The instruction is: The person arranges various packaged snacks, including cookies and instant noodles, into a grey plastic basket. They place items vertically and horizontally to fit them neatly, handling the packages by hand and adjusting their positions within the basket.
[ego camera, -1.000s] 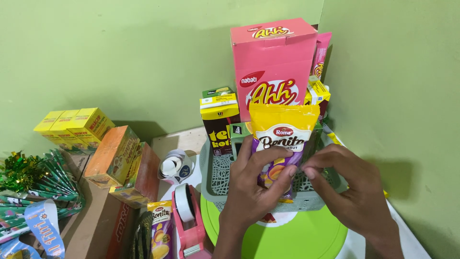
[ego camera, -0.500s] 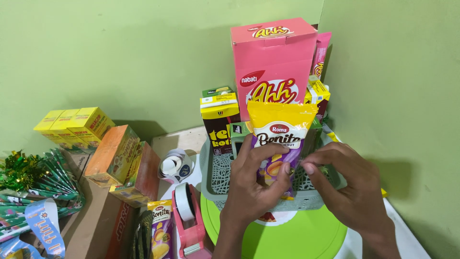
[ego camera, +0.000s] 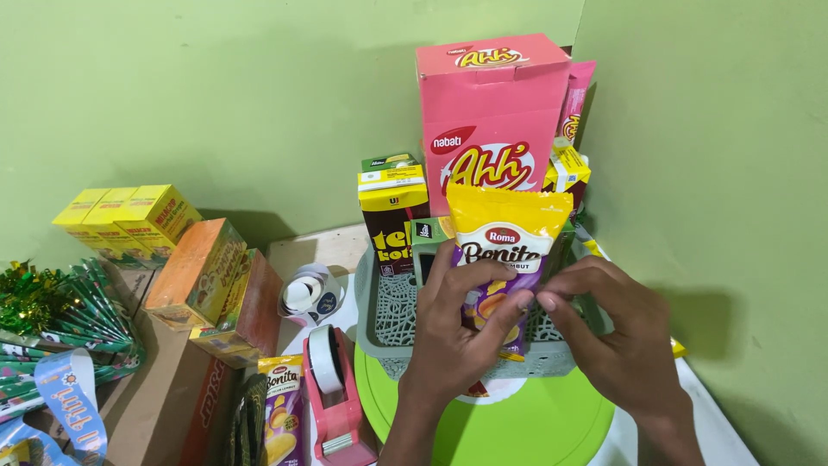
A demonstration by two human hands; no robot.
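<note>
My left hand (ego camera: 457, 336) grips the lower part of a yellow and purple snack packet (ego camera: 507, 233) that stands upright at the front of a grey lattice basket (ego camera: 392, 315). My right hand (ego camera: 617, 332) touches the packet's right lower edge with its fingertips. Behind the packet a tall pink box (ego camera: 493, 112) and a yellow and brown drink carton (ego camera: 392, 207) stand in the basket. The basket rests on a round lime-green tray (ego camera: 517, 427).
A pink tape dispenser (ego camera: 332, 388) and a second snack packet (ego camera: 280, 410) lie left of the tray. Orange boxes (ego camera: 207, 280), yellow cartons (ego camera: 125, 216), a roll of stickers (ego camera: 306, 293) and green tinsel (ego camera: 39, 302) fill the left. Green walls close in behind and right.
The packet sits slightly lower and more upright against the basket front. Both hands have shifted a little around its lower part.
</note>
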